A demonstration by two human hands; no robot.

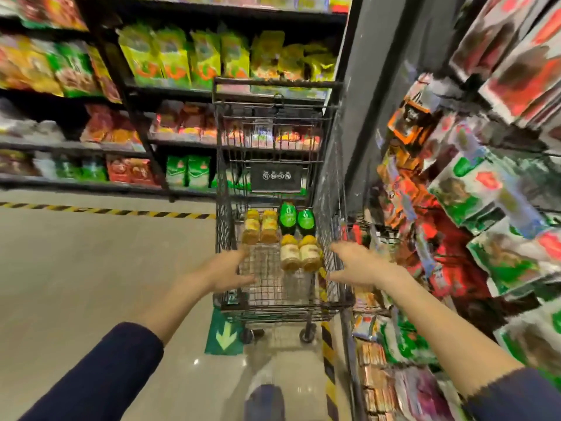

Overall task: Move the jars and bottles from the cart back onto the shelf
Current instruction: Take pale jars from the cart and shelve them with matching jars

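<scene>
A shop aisle is opening out over a pale, glossy floor [76,268], which is lying open across the left half of the frame. A strip of yellow-and-black tape [106,211] is running across it at mid left, and a green arrow sticker [224,335] is showing at lower centre. Rear shelves [182,92] packed with blurred bright packets are filling the upper left and top centre. A side shelf [455,192] of hanging packets is crowding the whole right edge, beside a dark pillar [361,86] at upper right.

A black wire cart [274,82] is standing at centre. Its right wall is sitting close against the side shelf, and its left wall is facing the open floor. Inside, four yellow jars [260,226] are lying grouped towards the upper left of the basket. Two green bottles [296,218] are lying just beside them on the right. Two pale-labelled jars [300,253] are lying lower in the frame, below the bottles. Wire mesh is showing below them.

Two arms in dark sleeves are reaching up from the bottom corners. The left hand [226,270] is hovering at the cart's left wall, its grip wide open, fingers spread, holding nothing. The right hand [358,262] is reaching at the right wall, its grip likewise open and holding nothing. Motion blur is hiding whether either hand is touching the wire.
</scene>
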